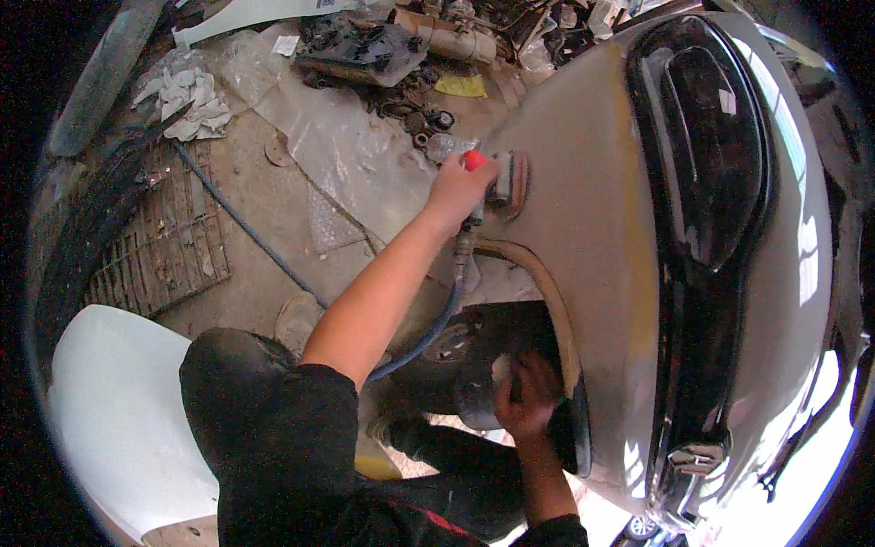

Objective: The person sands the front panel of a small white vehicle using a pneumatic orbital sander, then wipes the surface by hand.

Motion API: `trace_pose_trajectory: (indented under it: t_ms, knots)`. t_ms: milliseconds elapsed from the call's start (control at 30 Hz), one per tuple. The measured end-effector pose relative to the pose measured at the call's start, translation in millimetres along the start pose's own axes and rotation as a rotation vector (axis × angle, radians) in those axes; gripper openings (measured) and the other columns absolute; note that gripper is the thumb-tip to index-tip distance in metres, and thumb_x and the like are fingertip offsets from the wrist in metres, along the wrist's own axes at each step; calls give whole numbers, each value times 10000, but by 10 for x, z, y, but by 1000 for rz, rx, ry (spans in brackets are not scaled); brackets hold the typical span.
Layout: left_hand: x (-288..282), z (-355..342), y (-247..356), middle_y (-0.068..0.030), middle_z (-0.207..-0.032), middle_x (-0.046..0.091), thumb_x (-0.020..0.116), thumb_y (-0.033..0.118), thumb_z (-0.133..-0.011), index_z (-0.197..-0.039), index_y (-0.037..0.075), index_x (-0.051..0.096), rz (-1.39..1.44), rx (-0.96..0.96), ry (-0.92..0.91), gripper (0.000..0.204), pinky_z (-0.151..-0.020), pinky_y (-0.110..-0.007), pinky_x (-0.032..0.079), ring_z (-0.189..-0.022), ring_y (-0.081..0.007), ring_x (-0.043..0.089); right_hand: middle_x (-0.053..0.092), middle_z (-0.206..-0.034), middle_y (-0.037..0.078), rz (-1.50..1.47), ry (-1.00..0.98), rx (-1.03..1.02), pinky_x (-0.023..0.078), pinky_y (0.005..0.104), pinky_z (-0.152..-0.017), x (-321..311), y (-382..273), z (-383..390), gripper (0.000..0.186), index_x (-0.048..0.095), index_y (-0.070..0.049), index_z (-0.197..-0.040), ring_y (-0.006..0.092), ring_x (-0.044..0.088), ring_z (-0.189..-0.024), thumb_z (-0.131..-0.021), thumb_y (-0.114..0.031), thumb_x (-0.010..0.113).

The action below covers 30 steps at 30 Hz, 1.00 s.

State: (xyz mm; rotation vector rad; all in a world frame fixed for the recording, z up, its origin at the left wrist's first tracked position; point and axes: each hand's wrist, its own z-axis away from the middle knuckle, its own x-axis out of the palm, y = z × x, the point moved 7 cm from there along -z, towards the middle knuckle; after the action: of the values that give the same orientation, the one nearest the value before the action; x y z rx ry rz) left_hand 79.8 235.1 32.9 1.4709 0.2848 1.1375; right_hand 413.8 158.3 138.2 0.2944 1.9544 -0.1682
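Observation:
In my left hand is an air sander with a red top, my fingers wrapped round its body. Its flat pad lies against the grey, matt car body panel. A blue air hose runs from the sander's fitting down and back to the left. Lower down, my right hand is in shade beside the round opening's edge, with its fingers curled. Something pale shows at those fingertips, too dim to name. Yellowish patches mark the panel near the black tail light.
Plastic sheeting, crumpled white cloth and a metal grate lie on the floor to the left. Piled car parts stand at the back. A white panel is at the near left.

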Motion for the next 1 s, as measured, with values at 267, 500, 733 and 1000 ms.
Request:
trace_pose_trajectory:
  t_ms: [267,500,733,1000]
  knots:
    - [282,525,1330,-128,-944,671,777,422,-859,-1113,-22,568,-242,402,16,552,-815,-378,522,-870,-232,647,664,-1142,233,-67,-18,27,529,515,-920,50,20,100,244,671,19,-1026,435,640,-1054,-851,-150,652]
    - [-45,-211,522,-235,-1108,688,770,436,-807,-1211,-36,564,-228,131,15,655,-892,-412,521,-1024,-332,680,657,-1158,247,23,-28,1,508,535,-936,103,6,161,287,652,20,-1091,448,624,-1064,-894,-186,622]
    - [-326,-601,-598,-117,-1037,654,758,410,-838,-1144,-4,593,-221,-87,78,540,-842,-373,498,-928,-209,606,662,-1169,244,-12,-84,60,498,522,-949,124,37,147,281,675,11,-1053,432,629,-1071,-903,-218,609]
    - [33,-371,520,-219,-1110,688,758,379,-820,-1209,-41,567,-168,83,-53,603,-907,-393,511,-1038,-310,671,674,-1151,236,35,-103,30,505,521,-942,111,-5,107,274,684,6,-1023,417,636,-1062,-903,-230,615]
